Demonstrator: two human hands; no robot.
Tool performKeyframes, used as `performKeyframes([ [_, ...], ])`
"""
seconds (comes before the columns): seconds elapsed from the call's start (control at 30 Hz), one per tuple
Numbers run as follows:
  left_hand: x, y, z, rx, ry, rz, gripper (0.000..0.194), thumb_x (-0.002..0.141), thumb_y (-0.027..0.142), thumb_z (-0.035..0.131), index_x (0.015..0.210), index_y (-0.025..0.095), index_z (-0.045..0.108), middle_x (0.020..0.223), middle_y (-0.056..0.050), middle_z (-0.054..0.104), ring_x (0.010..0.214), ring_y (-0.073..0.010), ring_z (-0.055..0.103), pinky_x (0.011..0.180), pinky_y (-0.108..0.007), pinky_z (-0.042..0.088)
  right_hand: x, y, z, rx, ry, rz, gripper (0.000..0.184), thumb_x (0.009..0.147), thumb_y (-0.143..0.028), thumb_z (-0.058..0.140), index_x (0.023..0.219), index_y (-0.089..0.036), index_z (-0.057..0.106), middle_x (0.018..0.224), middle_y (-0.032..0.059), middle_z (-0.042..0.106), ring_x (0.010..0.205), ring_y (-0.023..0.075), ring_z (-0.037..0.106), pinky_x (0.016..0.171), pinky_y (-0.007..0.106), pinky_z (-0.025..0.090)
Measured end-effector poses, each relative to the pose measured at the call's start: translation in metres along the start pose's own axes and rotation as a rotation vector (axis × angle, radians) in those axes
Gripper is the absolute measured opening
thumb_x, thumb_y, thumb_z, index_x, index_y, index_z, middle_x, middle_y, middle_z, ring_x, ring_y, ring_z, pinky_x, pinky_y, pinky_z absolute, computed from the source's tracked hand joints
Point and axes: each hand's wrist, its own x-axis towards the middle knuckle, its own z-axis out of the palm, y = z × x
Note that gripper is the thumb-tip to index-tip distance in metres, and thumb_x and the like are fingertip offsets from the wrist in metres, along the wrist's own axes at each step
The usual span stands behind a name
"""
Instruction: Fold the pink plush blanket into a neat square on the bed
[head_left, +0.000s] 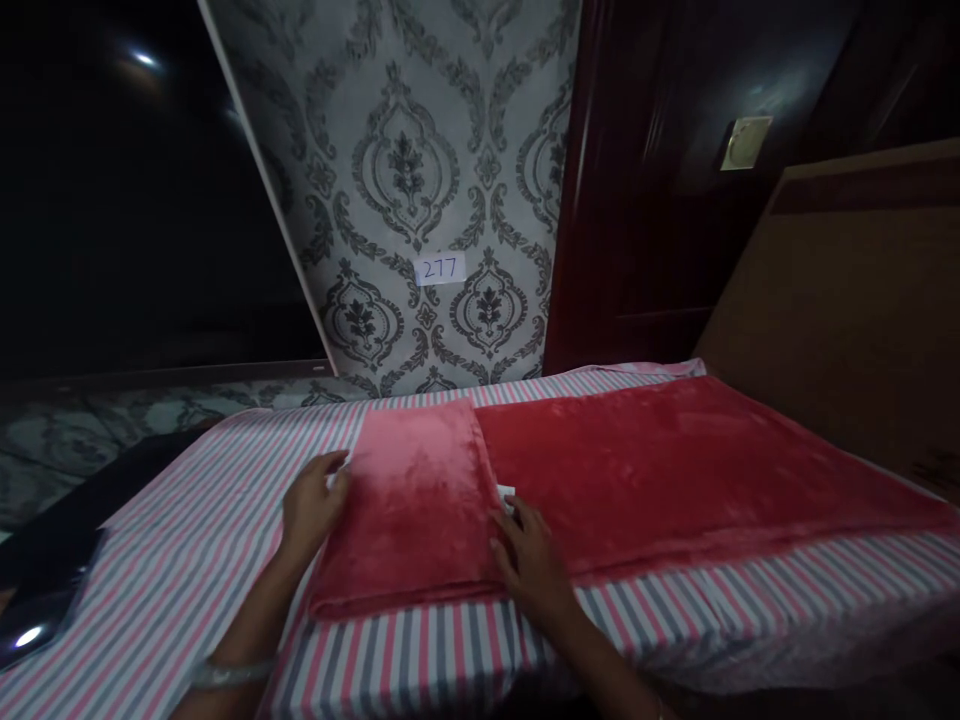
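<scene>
A red plush blanket [645, 470] lies on a striped cloth, its left part folded over into a thicker panel [412, 500] with a paler pink sheen. At the left fold of that panel rests my left hand [311, 508], thumb and forefinger apart, fingertips touching the edge. A small whitish patch shows between them; I cannot tell what it is. My right hand [534, 560] lies over the panel's right edge, fingers bent and apart. Just beyond its fingertips, a small white label [505, 493] sticks out by the edge.
The pink, grey and white striped cloth [225, 500] covers the surface. Behind stand a patterned wall [405, 170] with a paper marked 277 [440, 268], and a dark screen [150, 200] at left. A cardboard sheet [847, 320] leans at right. A dark glossy object [52, 590] is at lower left.
</scene>
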Motion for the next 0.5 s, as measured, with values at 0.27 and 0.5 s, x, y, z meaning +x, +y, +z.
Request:
performKeyframes([
  [0.27,0.115,0.087,0.131,0.196,-0.526,0.232,0.040,0.091,0.021,0.051,0.128,0.015,0.063,0.139,-0.013,0.062,0.132,-0.0234,0.055,0.112,-0.035,0.040,-0.001,-0.010,-0.006,-0.040,-0.100,0.063,0.051,0.090,-0.021,0.055,0.141,-0.029,0.054,0.105,0.0084,0.063,0.094,0.0268,0.059,0.082,0.046,0.052],
  [0.5,0.161,0.077,0.208,0.240,-0.699,0.156,0.030,0.094,0.041,0.062,0.110,0.015,0.065,0.110,-0.007,0.067,0.097,-0.0199,0.066,0.088,-0.043,0.055,-0.004,-0.001,0.000,0.079,-0.057,0.014,0.048,0.087,-0.017,0.057,0.132,-0.031,0.058,0.099,0.0052,0.064,0.087,0.0224,0.063,0.073,0.035,0.054],
])
